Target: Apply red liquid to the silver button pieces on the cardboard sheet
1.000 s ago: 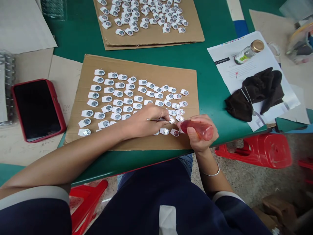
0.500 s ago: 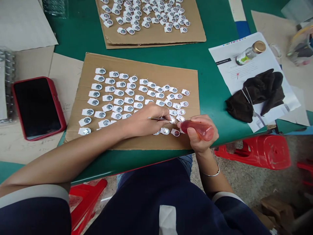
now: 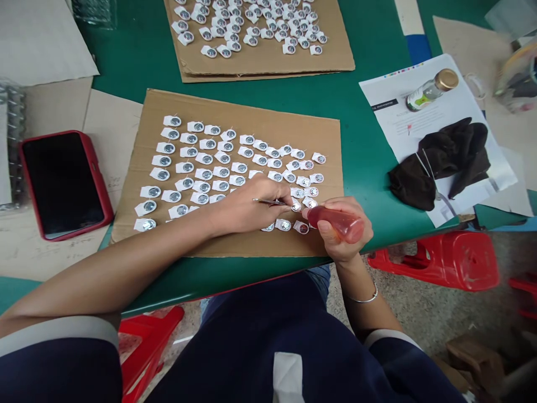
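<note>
My left hand (image 3: 247, 206) rests over the near cardboard sheet (image 3: 235, 246), its fingers closed on a thin metal tool that looks like tweezers (image 3: 267, 201). The tool's tip is beside a small round silver piece on a white tab (image 3: 296, 206). In my right hand (image 3: 351, 246) is a squeeze bottle of red liquid (image 3: 339, 221), tilted with its nozzle toward that same piece. Whether the nozzle touches it, I cannot tell. Similar tabbed pieces lie in rows across the sheet; my left hand and forearm hide several. One nearby piece (image 3: 301, 227) has a red centre.
Another cardboard stack (image 3: 268, 67) with many such pieces lies farther back on the green table (image 3: 361, 145). A red-cased phone (image 3: 62, 184) is at left. To the right are a printed sheet (image 3: 390, 120), a gold-capped jar (image 3: 432, 90) and dark cloth (image 3: 440, 162).
My right hand and the squeeze bottle have shifted slightly left, bringing the nozzle closer to the piece by the tool's tip. My left hand stays nearly still.
</note>
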Motion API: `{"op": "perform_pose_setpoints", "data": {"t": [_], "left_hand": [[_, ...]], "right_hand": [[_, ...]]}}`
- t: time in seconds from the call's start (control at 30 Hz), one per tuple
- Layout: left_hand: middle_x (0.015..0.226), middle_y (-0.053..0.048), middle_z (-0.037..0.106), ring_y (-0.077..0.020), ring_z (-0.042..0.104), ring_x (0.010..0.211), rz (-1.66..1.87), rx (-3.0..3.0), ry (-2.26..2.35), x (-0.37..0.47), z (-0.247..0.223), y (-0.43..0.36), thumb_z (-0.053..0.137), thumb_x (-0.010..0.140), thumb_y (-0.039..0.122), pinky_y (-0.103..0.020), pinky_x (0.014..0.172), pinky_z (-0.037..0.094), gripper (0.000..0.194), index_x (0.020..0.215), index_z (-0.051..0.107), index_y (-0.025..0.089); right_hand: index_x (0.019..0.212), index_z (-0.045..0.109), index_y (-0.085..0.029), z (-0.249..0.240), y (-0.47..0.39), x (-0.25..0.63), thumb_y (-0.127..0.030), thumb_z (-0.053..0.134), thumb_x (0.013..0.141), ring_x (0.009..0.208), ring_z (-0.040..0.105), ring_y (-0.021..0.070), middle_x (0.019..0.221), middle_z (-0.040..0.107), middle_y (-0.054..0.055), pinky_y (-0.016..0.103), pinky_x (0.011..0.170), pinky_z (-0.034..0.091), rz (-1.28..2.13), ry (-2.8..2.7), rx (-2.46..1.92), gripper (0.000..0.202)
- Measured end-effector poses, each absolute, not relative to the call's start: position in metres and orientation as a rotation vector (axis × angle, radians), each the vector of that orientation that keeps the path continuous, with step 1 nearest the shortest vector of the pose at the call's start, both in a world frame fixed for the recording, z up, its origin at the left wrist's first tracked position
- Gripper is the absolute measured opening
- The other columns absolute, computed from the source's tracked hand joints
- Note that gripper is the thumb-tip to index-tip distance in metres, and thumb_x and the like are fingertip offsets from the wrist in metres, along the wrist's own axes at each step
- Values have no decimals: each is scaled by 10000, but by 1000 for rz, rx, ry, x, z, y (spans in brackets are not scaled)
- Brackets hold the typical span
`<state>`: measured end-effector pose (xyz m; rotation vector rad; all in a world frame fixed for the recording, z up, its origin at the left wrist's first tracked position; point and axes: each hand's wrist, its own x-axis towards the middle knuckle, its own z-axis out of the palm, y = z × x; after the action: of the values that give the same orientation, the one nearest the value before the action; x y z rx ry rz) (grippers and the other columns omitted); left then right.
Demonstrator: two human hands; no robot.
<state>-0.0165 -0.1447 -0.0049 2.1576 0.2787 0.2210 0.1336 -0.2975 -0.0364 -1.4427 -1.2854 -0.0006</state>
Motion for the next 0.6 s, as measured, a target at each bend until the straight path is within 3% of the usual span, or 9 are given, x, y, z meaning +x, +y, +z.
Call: {"op": "perform_pose_setpoints", "data": {"t": [0.47,0.6], "left_hand": [[707,2,659,-85,565,592,236,2156,275,-16,-6,-146,544,776,104,-192,540,386,144,829,669,152],[712,-5,669,-94,585,609,223,2139,312,-16,-2,-148,562,776,135,-197,552,410,126,818,679,152]], "right_hand": [[884,592,-198,-37,-295,132,-359,707,684,718,593,178,778,633,23,364,635,503,15,-1289,-1469,282],[860,581,-210,-34,-294,140,-429,639,723,693,582,173,753,587,18,340,572,490,-81,-1127,-1353,265]]}}
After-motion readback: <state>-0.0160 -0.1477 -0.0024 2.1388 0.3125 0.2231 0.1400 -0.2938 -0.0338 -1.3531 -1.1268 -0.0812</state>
